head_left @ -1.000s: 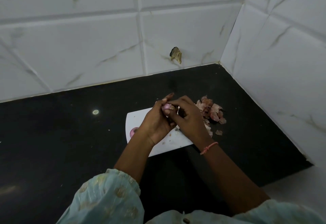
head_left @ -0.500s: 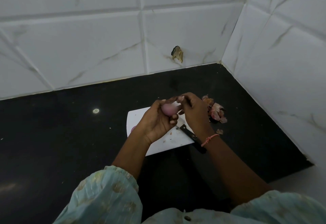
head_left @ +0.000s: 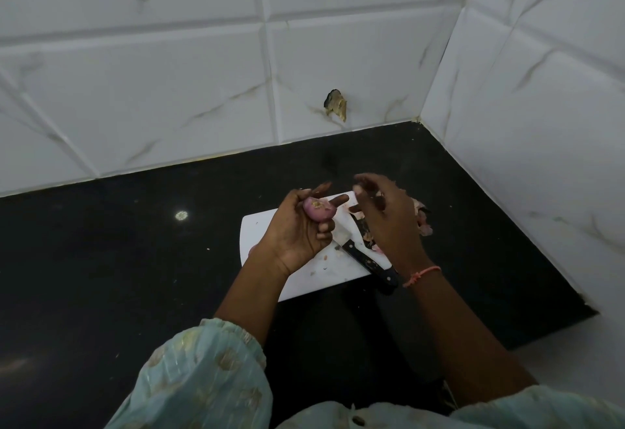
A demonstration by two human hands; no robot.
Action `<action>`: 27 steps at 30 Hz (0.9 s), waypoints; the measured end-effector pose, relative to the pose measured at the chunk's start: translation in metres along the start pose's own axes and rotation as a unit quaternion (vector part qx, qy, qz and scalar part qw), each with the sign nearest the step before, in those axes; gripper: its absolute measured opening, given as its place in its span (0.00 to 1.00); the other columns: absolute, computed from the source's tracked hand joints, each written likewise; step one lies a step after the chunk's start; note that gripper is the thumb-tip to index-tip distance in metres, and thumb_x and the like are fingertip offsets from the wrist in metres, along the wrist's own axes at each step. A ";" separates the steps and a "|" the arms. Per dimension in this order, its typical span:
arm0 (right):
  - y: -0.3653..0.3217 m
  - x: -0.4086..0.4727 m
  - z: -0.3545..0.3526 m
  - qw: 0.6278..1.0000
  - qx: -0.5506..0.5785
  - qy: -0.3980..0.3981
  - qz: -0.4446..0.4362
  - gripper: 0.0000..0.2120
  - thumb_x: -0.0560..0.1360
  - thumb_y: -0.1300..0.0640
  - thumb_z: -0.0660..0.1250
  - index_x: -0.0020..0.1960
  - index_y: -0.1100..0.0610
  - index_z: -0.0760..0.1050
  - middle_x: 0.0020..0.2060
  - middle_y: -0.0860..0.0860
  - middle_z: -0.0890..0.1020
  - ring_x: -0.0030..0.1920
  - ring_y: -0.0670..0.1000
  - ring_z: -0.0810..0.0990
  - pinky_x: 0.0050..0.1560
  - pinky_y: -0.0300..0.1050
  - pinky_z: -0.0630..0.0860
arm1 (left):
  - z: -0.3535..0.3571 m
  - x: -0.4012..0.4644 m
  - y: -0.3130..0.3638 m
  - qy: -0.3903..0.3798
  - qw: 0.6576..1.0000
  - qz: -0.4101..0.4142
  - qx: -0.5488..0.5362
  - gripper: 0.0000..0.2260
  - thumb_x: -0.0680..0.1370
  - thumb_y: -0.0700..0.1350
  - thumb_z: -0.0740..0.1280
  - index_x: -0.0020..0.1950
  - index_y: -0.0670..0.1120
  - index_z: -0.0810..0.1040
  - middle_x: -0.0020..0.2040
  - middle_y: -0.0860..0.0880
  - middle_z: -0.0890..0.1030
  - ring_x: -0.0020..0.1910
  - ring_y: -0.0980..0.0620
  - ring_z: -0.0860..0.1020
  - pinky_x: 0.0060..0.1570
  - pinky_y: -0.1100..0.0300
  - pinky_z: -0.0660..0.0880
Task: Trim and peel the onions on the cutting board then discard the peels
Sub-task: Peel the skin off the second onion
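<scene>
- Separating from the onion (head_left: pixel 317 213), the right hand (head_left: pixel 389 222) has drifted to the right, where a second ago both hands were closed together over the bulb picking at its skin.
- Its fingers are loosely curled; a pale scrap may sit at the fingertips, but blur keeps me from telling whether they pinch a peel.
- Cupped in the curled fingers of the left hand (head_left: pixel 297 232), the onion is held just above the cutting board (head_left: pixel 270 225), root end up and pink flesh bare, so this bulb looks close to fully peeled.
- Likely next: drop the scrap on the peels (head_left: pixel 422 222) heaped at the board's right edge, partly behind the right hand.
- Lying on the board under the right wrist, the knife (head_left: pixel 368 261) has come into view, handle toward the near edge; a downward reach must avoid the blade.
- Another pinkish piece peeks out behind the left wrist.
- Dark countertop (head_left: pixel 135 259) all round; the tiled wall (head_left: pixel 169 73) hems in the far and right sides.
</scene>
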State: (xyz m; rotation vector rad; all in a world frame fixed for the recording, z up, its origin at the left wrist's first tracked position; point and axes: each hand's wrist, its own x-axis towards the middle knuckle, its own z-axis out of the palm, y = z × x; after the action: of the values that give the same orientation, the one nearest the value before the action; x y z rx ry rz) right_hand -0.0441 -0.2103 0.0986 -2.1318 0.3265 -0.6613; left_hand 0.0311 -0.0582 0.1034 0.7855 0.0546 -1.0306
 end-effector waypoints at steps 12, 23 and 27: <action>-0.014 -0.001 0.024 0.988 0.145 -0.020 0.053 0.02 0.74 0.62 0.72 0.45 0.56 0.83 0.39 0.48 0.84 0.40 0.47 0.82 0.35 0.37 0.76 | 0.005 -0.005 -0.007 0.008 0.999 -0.027 0.022 0.15 0.82 0.55 0.60 0.49 0.44 0.76 0.35 0.47 0.76 0.23 0.57 0.68 0.24 0.65 0.69; 0.031 0.006 -0.008 0.982 -0.031 0.055 0.178 0.11 0.74 0.66 0.69 0.48 0.51 0.77 0.46 0.48 0.82 0.48 0.46 0.82 0.53 0.49 0.81 | -0.004 -0.004 -0.005 -0.035 0.997 -0.027 -0.066 0.19 0.76 0.47 0.58 0.65 0.44 0.70 0.70 0.36 0.75 0.23 0.56 0.66 0.24 0.65 0.64; 0.032 0.003 -0.010 0.982 -0.060 0.096 0.149 0.09 0.71 0.68 0.72 0.45 0.56 0.76 0.45 0.49 0.80 0.46 0.49 0.81 0.49 0.50 0.81 | -0.003 -0.005 -0.006 -0.038 0.997 -0.018 -0.069 0.19 0.75 0.47 0.58 0.65 0.44 0.72 0.69 0.36 0.76 0.23 0.56 0.66 0.24 0.65 0.65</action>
State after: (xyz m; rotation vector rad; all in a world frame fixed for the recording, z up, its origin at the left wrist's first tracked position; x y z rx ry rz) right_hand -0.0472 -0.2375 0.0796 -2.0760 0.7928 -0.6840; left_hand 0.0246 -0.0546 0.0998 0.6212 0.0734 -1.0789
